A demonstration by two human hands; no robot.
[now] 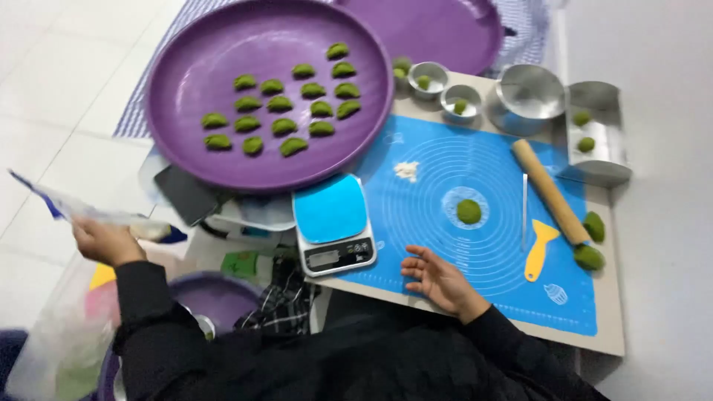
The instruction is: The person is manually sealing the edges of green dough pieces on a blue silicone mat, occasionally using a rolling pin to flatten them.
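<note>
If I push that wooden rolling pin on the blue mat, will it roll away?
Probably. The rolling pin is a smooth round stick lying flat on the blue mat, so a sideways push should roll it. It looks stiff and solid. The green dough lumps at its near end might stop it.

Pale tiled floor (pixel 44 82), evenly lit

we count 16 green dumplings (pixel 280 104) on the near purple tray (pixel 186 52), w/ a 2nd purple tray (pixel 445 30) behind it, so 2 trays. 3 round metal bowls (pixel 529 95): 2 small, 1 big. 1 green dough disc (pixel 469 211) on 1 blue mat (pixel 416 223). 1 rolling pin (pixel 549 191), 1 yellow scraper (pixel 538 249), 1 scale (pixel 333 225). approx 8 loose green dough balls (pixel 589 257) in bowls, the metal box and by the pin. 2 hands: left grip (pixel 104 239) on 1 bag (pixel 82 210), right grip (pixel 438 278) bare.
</note>
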